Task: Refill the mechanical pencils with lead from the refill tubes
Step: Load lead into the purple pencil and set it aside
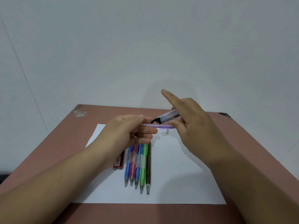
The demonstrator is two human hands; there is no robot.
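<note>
Gripping a purple mechanical pencil point(159, 126) sideways at centre frame, the left hand point(129, 130) is pinching one end; the right hand point(192, 125) is holding a clear refill tube point(168, 118), black cap tilted towards the pencil, forefinger pointing up; a small pencil cap point(167, 131) is lying on white paper point(186, 175) on the bench point(242, 143); five more pencils point(139, 165) and a red refill tube point(119, 160) are waiting below, apparently still to fill.

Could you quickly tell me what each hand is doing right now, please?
Left hand: pinches the purple mechanical pencil.
Right hand: holds the lead refill tube, index finger extended.
</note>
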